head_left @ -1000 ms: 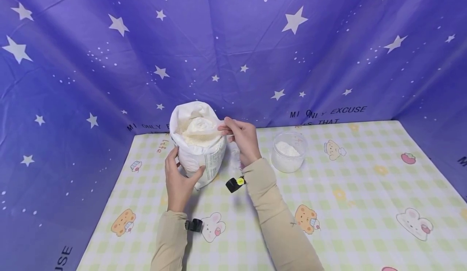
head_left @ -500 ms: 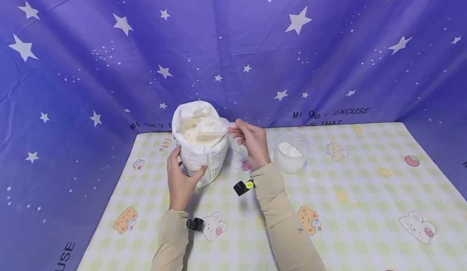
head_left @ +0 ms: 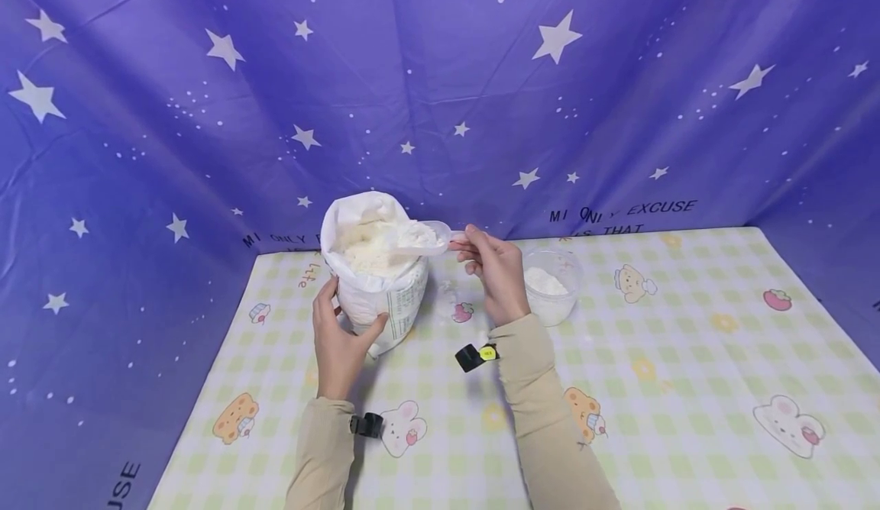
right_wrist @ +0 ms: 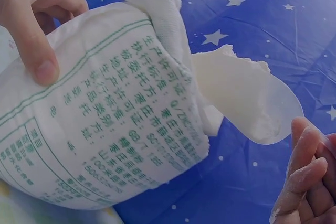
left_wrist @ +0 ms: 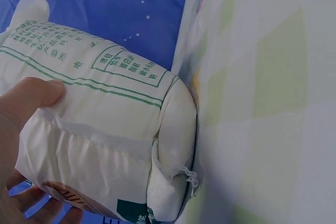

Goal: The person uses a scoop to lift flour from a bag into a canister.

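Note:
A white cloth flour bag [head_left: 406, 308] with green print stands upright, its mouth rolled back and pale powder inside. My left hand [head_left: 344, 346] grips its lower front, thumb on the near side in the left wrist view [left_wrist: 39, 92]. Between thumb and fingers, my right hand [head_left: 500, 275] pinches the handle of a translucent scoop [head_left: 440, 243]. Heaped with white powder, the scoop [right_wrist: 252, 95] is level across the bag's right rim, its tip still over the mouth. Just right of that hand is a clear round tub [head_left: 560, 308] part filled with white powder.
A checked cloth with cartoon prints covers the table [head_left: 687, 418]. Close behind the bag and tub hangs a blue curtain [head_left: 481, 166] with white stars. Each wrist wears a small black camera [head_left: 470, 357].
The right hand has drawn the powder-filled scoop up and to the right, from inside the bag's mouth to its rim. The left hand keeps its hold on the bag.

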Demonstrator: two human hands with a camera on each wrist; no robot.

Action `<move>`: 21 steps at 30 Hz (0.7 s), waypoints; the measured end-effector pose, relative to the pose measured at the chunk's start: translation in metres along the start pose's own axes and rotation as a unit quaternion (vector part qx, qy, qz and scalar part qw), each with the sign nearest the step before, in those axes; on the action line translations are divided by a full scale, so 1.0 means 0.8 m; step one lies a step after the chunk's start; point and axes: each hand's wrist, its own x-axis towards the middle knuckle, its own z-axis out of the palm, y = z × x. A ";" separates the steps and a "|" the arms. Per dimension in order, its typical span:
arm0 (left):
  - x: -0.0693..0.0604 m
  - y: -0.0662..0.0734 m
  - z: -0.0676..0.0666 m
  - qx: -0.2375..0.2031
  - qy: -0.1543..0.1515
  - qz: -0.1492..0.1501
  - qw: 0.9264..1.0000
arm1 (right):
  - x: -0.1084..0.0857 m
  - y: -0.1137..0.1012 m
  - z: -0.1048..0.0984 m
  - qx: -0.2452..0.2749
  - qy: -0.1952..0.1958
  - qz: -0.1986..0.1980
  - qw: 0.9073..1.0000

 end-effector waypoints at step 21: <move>0.000 -0.001 0.001 -0.005 -0.001 -0.002 1.000 | -0.013 -0.018 -0.043 0.012 0.028 -0.023 0.999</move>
